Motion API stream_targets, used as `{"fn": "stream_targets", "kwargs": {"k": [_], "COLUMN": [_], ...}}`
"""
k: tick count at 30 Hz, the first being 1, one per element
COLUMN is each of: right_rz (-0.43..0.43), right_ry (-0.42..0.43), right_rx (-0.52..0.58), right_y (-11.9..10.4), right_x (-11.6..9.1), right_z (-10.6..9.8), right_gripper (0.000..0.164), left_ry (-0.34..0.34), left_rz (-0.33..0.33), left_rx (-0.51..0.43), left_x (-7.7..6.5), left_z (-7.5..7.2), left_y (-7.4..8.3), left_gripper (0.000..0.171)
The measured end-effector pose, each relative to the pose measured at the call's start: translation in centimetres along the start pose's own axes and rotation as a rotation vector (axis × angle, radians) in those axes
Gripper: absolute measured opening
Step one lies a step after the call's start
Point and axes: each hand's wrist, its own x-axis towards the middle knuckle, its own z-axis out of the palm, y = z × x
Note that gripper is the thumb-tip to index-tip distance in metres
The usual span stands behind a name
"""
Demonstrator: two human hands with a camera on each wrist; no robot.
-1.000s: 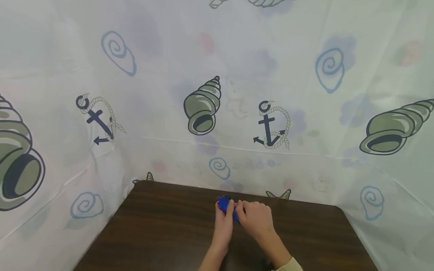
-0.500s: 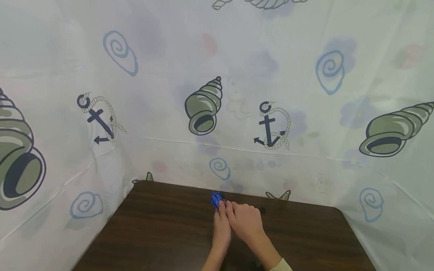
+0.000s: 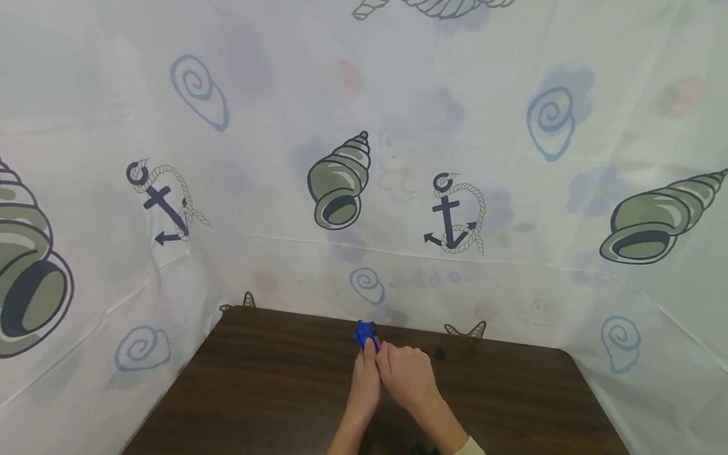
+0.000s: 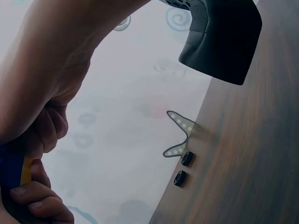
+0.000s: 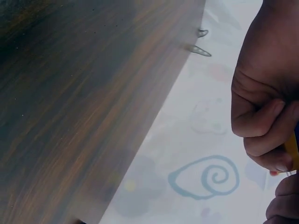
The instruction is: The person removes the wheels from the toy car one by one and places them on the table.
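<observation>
In the head view, both hands are together over the far part of the table and hold a small blue plastic toy. My left hand grips it from below, thumb along its near side. Close against it, my right hand has its fingers curled at the toy's right side. The toy has a dark round part at its far end. A yellow part shows next to the blue between the fingers in the left wrist view. The fingers hide most of the toy, and its exact kind cannot be told.
Two small black wheels lie on the brown wood-grain table, near its back edge and right of the hands. White cloth printed with shells and anchors hangs behind and beside the table. A black casing fills the left wrist view's top.
Both hands have shifted left with the toy, and its blue end has turned more upright. The black wheels on the table have come into sight past the right hand.
</observation>
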Motion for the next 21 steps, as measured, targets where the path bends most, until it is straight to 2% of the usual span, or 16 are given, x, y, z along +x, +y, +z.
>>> {"fn": "stream_targets", "kwargs": {"k": [5, 11, 16, 19, 21], "right_rz": [0.017, 0.188, 0.226, 0.249, 0.284], "right_ry": [-0.044, -0.152, -0.174, -0.216, -0.258], "right_rx": [0.065, 0.370, 0.445, 0.495, 0.579], "right_y": [0.3, 0.0, -0.2, 0.0, 0.3], "right_x": [-0.2, -0.3, -0.3, -0.2, -0.2], "right_z": [0.0, 0.2, 0.0, -0.1, -0.1], "right_gripper": [0.053, 0.059, 0.055, 0.052, 0.049], "left_ry": [-0.055, -0.099, -0.112, -0.102, -0.086], "left_rz": [0.015, -0.049, -0.033, -0.056, -0.081], "left_rx": [0.022, -0.035, -0.031, -0.066, -0.086], "left_x": [0.2, 0.5, 0.7, 0.8, 0.7], "left_z": [-0.2, -1.3, -2.0, -2.2, -2.2], "left_y": [-0.2, -0.8, -0.8, -0.6, -0.5], "left_gripper": [0.059, 0.072, 0.073, 0.075, 0.074]}}
